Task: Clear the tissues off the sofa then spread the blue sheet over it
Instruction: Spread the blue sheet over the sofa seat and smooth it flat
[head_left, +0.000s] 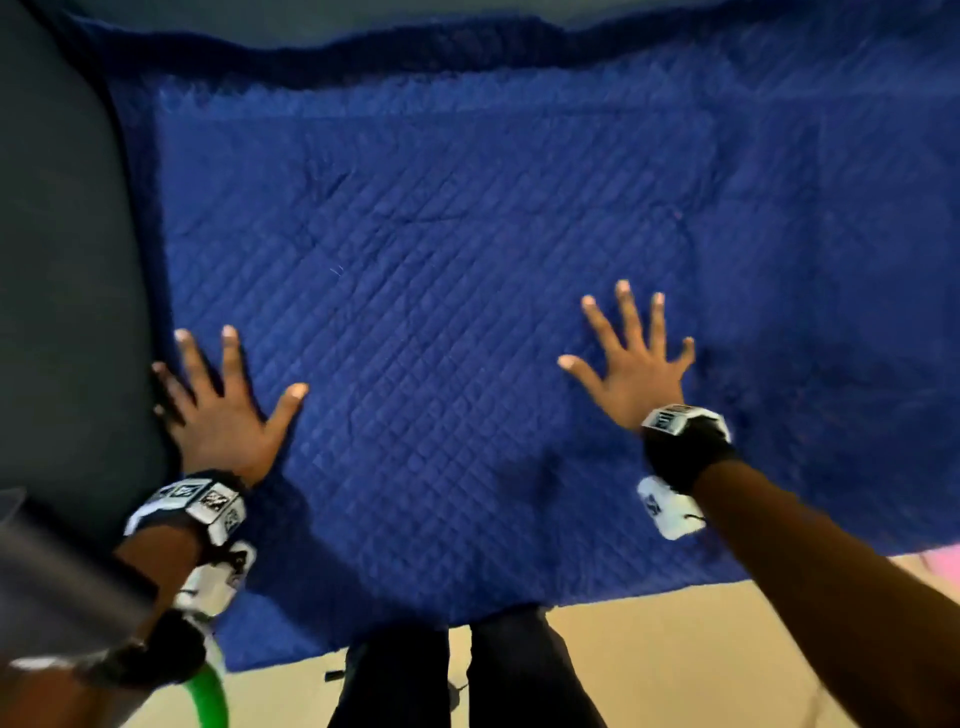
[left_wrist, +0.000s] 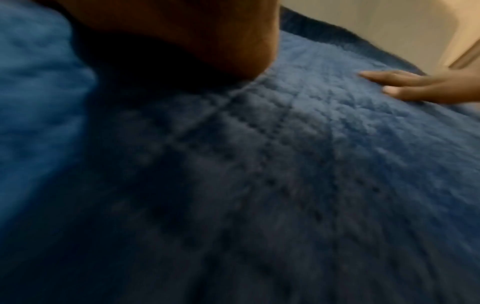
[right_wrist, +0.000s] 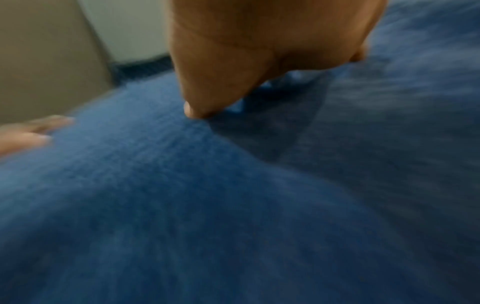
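The blue sheet is being seen laid flat across the sofa, covering nearly the whole seat from about 9 o'clock to 3 o'clock in the head view, with its quilted diamond stitching showing and its far edge bunched in a darker ridge toward 12 o'clock. The sofa's dark grey arm is being left bare at 9 o'clock, just beside the sheet's left border. The left hand is being held palm down on the sheet at roughly 8 o'clock, its fingers straight and spread wide, the outer fingers lying right at the seam where sheet and sofa arm meet. The right hand is being pressed flat on the sheet at about 4 o'clock, its fingers likewise straight and fanned apart, nothing being pinched or gripped by either hand. The two hands are being kept well apart, with a smooth stretch of sheet between them. In the left wrist view, the right hand's fingertips are being shown resting on the fabric at 2 o'clock; in the right wrist view, the thumb is being shown touching the cloth near 12 o'clock, though that picture is blurred. The near edge of the sheet is being seen hanging over the sofa front toward 6 o'clock, above the pale floor, where the person's dark trousers are being shown. A wristband is being worn on each wrist.
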